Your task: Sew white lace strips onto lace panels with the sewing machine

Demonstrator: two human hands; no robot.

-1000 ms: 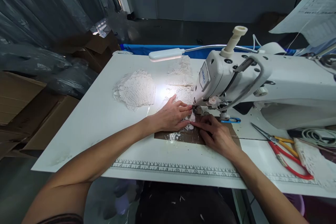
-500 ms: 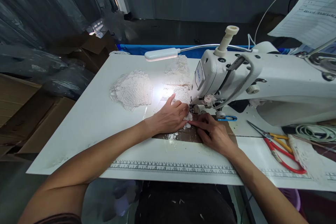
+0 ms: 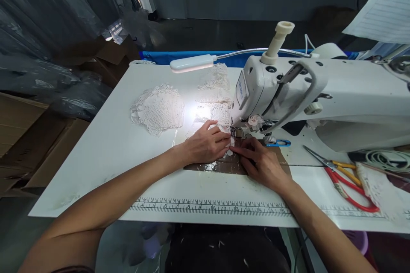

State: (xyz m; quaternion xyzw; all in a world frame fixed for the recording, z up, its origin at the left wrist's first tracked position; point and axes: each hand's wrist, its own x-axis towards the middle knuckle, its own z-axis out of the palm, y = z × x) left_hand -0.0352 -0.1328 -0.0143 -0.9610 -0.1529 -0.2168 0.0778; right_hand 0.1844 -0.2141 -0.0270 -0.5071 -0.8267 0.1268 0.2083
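A white sewing machine [image 3: 307, 94] stands on the white table [image 3: 105, 153]. My left hand [image 3: 206, 145] lies flat with its fingers pressed on a small white lace piece [image 3: 228, 146] just left of the presser foot [image 3: 237, 132]. My right hand [image 3: 261, 162] rests on the brown taped patch [image 3: 221, 165] in front of the needle, and its fingertips pinch the same lace from the right. Most of the lace is hidden under both hands.
A pile of white lace pieces [image 3: 158, 108] lies left of the lamp-lit spot; more lace [image 3: 216, 89] sits behind the needle. A gooseneck lamp [image 3: 188, 64] hangs above. Blue snips [image 3: 278, 142], red and yellow scissors [image 3: 346, 179] and a printed ruler [image 3: 211, 208] lie on the table.
Both hands have stayed on the lace at the needle, with the left hand's fingers shifted slightly; the view has drifted a little.
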